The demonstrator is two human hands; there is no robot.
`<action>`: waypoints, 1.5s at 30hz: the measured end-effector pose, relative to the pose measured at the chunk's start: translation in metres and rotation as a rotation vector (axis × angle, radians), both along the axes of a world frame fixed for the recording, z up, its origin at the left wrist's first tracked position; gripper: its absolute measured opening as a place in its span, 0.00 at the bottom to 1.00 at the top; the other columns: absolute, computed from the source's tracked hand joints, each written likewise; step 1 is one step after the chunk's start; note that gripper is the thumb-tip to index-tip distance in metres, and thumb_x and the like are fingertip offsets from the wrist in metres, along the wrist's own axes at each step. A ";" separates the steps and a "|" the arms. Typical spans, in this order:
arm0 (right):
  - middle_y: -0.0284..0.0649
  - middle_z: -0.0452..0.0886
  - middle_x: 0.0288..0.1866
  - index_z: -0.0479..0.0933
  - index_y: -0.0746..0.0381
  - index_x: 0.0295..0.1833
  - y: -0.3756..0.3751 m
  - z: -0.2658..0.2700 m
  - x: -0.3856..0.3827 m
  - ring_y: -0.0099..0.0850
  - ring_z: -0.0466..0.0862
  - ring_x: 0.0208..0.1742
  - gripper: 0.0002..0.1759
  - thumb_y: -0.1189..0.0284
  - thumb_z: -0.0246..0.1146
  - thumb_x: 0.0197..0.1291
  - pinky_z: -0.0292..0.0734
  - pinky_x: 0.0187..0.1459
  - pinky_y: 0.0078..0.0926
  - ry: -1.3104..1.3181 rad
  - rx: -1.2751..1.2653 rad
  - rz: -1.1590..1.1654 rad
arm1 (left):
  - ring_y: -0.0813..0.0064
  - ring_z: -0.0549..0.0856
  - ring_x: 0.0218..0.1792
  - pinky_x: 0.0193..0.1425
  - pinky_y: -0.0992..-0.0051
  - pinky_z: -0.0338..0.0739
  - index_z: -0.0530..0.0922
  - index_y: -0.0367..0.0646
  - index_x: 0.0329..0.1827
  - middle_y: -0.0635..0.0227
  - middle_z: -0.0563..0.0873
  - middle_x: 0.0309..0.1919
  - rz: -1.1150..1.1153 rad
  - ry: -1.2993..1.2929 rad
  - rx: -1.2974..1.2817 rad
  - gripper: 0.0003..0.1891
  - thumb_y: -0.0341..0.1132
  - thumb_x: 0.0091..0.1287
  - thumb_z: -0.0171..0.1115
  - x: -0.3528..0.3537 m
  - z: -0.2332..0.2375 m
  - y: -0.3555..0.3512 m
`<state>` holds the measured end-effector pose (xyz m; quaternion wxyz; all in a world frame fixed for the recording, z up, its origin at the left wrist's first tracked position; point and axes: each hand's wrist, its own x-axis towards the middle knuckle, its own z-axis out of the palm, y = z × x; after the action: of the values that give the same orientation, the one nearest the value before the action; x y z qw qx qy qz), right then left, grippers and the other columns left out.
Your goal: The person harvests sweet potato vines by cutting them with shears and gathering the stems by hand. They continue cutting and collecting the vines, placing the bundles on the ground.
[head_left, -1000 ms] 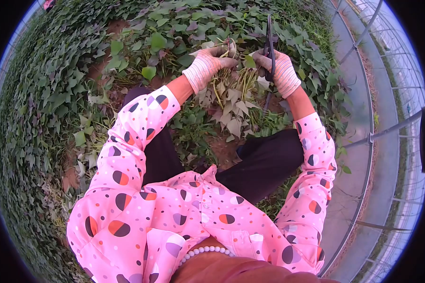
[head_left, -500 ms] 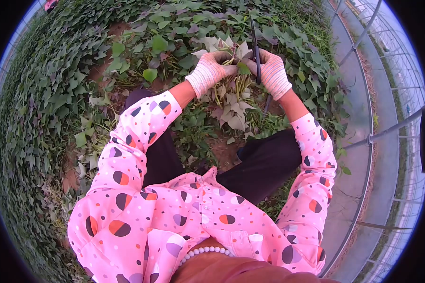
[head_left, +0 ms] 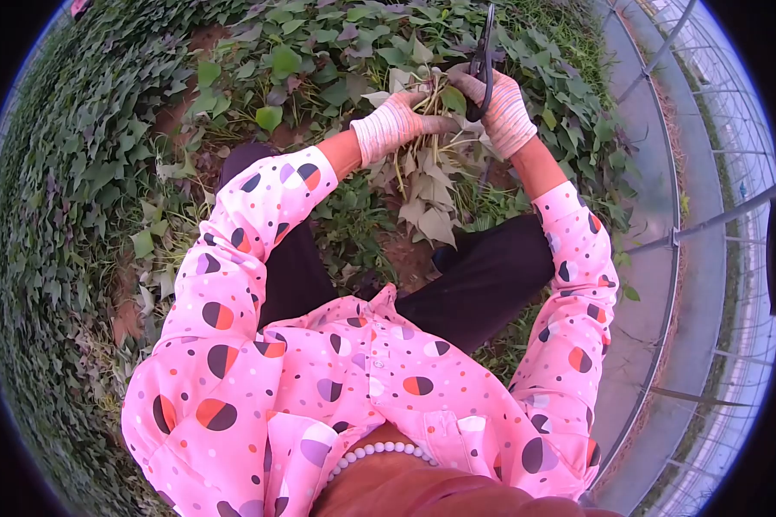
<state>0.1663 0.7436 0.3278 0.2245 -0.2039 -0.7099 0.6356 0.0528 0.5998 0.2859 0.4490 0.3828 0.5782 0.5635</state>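
In a striped, pale pink work glove, my left hand (head_left: 398, 127) is closed around a bunch of leafy vine cuttings (head_left: 428, 191). Their stems poke up between the gloved fingers, and pale leaf undersides hang below. My right hand (head_left: 502, 105), gloved the same way, grips a pair of black-handled scissors (head_left: 486, 53) whose blades point up and away from me. The right fingertips are close to the top of the bunch beside a green leaf (head_left: 453, 100); whether they touch it is hard to make out.
Dense lobed-leaf vines (head_left: 69, 207) cover the ground ahead and to the left. Bare brown soil (head_left: 405, 258) shows between my bent, dark-trousered legs (head_left: 483, 289). On the right run a grey ground sheet (head_left: 634, 336) and metal frame pipes (head_left: 724, 215).
My right hand has shifted slightly right, and the scissors have risen and tilted. The bunch in my left hand has turned, so more pale leaves hang below it.
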 end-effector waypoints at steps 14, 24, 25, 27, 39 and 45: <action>0.37 0.82 0.28 0.79 0.67 0.45 0.139 -0.088 0.022 0.23 0.79 0.24 0.31 0.46 0.67 0.57 0.75 0.25 0.18 -0.314 -0.142 -0.202 | 0.51 0.84 0.46 0.53 0.60 0.78 0.79 0.41 0.53 0.48 0.85 0.42 0.237 1.152 -0.522 0.24 0.48 0.59 0.60 -0.073 0.004 -0.031; 0.43 0.85 0.35 0.83 0.64 0.43 0.208 -0.289 -0.035 0.40 0.84 0.38 0.38 0.36 0.53 0.60 0.76 0.47 0.33 -1.048 0.369 0.436 | 0.47 0.83 0.34 0.40 0.59 0.78 0.81 0.38 0.39 0.47 0.83 0.27 -0.072 1.086 -0.528 0.15 0.42 0.57 0.66 -0.041 -0.035 -0.011; 0.45 0.85 0.41 0.82 0.62 0.48 0.232 -0.344 -0.040 0.42 0.83 0.44 0.35 0.39 0.51 0.63 0.74 0.51 0.35 -0.908 0.379 0.279 | 0.47 0.83 0.34 0.40 0.59 0.78 0.81 0.38 0.39 0.47 0.82 0.27 -0.142 1.079 -0.598 0.16 0.42 0.57 0.66 -0.041 -0.041 -0.005; 0.48 0.84 0.48 0.80 0.61 0.54 0.276 -0.432 -0.044 0.45 0.82 0.52 0.31 0.45 0.49 0.67 0.74 0.55 0.37 -0.594 0.447 -0.139 | 0.47 0.83 0.37 0.42 0.56 0.77 0.82 0.39 0.43 0.49 0.83 0.30 -0.235 1.090 -0.720 0.17 0.42 0.56 0.66 -0.041 -0.051 0.009; 0.33 0.80 0.23 0.80 0.60 0.41 0.289 -0.420 0.061 0.23 0.75 0.18 0.41 0.29 0.49 0.56 0.65 0.19 0.20 -0.465 -0.747 -0.133 | 0.61 0.86 0.40 0.49 0.68 0.77 0.80 0.35 0.51 0.51 0.86 0.37 0.068 0.807 -0.530 0.22 0.39 0.55 0.65 -0.060 -0.232 0.257; 0.33 0.79 0.23 0.80 0.62 0.38 0.271 -0.419 0.043 0.23 0.76 0.17 0.45 0.26 0.51 0.51 0.62 0.14 0.16 -0.528 -0.998 0.108 | 0.54 0.81 0.57 0.61 0.64 0.75 0.79 0.45 0.58 0.51 0.82 0.55 0.056 0.834 -0.897 0.24 0.34 0.56 0.59 -0.081 -0.317 0.335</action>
<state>0.2090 1.0141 -0.0910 -0.1170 -0.4007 -0.3651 0.8321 -0.0283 0.9348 -0.0315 0.2871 0.3296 0.8959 0.0796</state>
